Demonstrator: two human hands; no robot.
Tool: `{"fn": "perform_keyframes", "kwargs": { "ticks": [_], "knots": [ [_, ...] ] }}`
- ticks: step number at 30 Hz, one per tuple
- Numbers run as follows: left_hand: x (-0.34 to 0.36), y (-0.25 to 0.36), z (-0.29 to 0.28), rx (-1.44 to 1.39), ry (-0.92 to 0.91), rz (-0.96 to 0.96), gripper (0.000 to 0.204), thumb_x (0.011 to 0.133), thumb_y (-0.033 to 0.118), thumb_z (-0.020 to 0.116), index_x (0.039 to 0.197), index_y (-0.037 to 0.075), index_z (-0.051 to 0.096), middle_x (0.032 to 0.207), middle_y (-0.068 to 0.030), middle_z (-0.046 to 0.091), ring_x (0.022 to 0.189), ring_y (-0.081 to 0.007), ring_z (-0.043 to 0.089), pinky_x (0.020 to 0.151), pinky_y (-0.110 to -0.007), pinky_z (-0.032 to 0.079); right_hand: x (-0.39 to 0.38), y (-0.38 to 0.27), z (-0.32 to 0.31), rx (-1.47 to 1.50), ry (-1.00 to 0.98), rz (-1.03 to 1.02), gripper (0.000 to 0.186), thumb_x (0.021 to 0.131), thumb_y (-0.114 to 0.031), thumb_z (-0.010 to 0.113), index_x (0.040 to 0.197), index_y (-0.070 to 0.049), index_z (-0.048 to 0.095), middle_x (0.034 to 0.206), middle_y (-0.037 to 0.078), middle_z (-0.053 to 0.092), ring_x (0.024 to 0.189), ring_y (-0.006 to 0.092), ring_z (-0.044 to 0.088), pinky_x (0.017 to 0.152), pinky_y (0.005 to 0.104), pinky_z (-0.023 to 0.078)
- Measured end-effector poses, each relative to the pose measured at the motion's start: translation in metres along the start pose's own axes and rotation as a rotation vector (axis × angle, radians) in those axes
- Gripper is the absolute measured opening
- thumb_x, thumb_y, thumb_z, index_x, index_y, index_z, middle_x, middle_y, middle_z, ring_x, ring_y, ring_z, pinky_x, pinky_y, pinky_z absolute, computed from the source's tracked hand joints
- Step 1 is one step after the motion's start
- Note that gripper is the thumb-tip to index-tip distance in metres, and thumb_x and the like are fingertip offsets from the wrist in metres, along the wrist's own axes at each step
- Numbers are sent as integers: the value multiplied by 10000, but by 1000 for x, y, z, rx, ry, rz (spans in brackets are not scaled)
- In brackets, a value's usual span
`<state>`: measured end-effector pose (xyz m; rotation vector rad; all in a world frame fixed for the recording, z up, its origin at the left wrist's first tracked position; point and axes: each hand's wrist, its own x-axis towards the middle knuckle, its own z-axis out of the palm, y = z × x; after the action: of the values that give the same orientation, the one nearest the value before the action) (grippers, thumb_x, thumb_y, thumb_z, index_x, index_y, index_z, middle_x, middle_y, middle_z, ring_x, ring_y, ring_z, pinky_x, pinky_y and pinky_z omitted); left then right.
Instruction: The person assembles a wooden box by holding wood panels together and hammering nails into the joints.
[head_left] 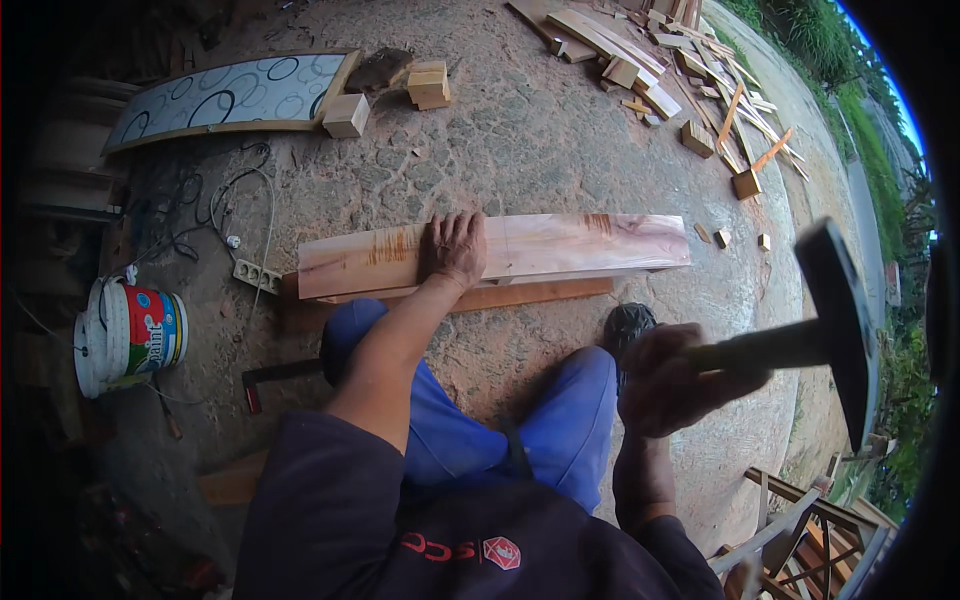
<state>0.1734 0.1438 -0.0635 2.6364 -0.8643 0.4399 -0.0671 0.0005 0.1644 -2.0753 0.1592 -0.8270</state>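
Note:
A long pale wooden board (570, 238) with reddish-brown streaks lies crosswise in front of my knees. My left hand (458, 250) presses on it left of its middle, the fingers close together and bent over the far edge. A reddish-brown timber (545, 294) shows beneath the board along its near side. Off to the right, my right hand (668, 385) is wrapped round the handle of a hammer (838, 325). The hammer is raised, its dark head well apart from the board. Motion smears the right hand a little.
Power strip (258, 277) and cables lie by the board's left end, near a white paint bucket (150, 335). Wood blocks (428, 85) and a patterned panel (230, 92) sit far left. Scrap wood (690, 65) is piled far right; a wooden frame (810, 530) stands near right.

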Motion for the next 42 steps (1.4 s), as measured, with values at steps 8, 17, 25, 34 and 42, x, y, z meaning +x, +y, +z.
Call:
{"fn": "perform_keyframes", "kwargs": {
  "ticks": [8, 17, 25, 34, 42],
  "knots": [
    [7, 5, 6, -52, -17, -4, 431, 892, 187, 555, 1313, 97, 571, 1271, -91, 585, 1240, -291, 500, 1164, -576, 240, -58, 135, 49, -276, -425, 274, 771, 934, -7, 546, 1607, -141, 194, 710, 244, 588, 645, 434, 608, 584, 517, 470],
    [15, 12, -2, -53, -73, -3, 417, 886, 188, 558, 1293, 97, 577, 1264, -81, 592, 1227, -291, 507, 1148, -570, 250, -46, 83, 33, -241, -317, 92, 704, 935, -23, 596, 1567, -115, 301, 808, 253, 621, 720, 455, 628, 616, 526, 487],
    [11, 19, 6, -109, -42, 1, 434, 884, 191, 574, 1309, 101, 568, 1297, -72, 582, 1239, -287, 503, 1153, -570, 244, -76, 86, 13, -188, -104, 117, 145, 1000, -102, 524, 1136, -54, 509, 684, 91, 538, 567, 245, 527, 533, 340, 450],
    [-4, -9, 7, -62, -28, -14, 458, 859, 194, 609, 1304, 92, 572, 1297, -87, 581, 1237, -299, 496, 1147, -555, 262, 27, -11, -12, 299, 12, -68, 532, 1001, -150, 566, 1466, 30, 382, 701, 126, 549, 580, 301, 565, 543, 410, 460],
    [36, -4, 6, -117, 84, 35, 432, 876, 156, 573, 1300, 74, 582, 1299, -92, 609, 1215, -287, 532, 1124, -513, 306, -71, 112, 66, -333, -570, 342, 683, 980, -104, 549, 1590, -216, 264, 838, 295, 619, 703, 474, 626, 596, 558, 465]
  ]
}}
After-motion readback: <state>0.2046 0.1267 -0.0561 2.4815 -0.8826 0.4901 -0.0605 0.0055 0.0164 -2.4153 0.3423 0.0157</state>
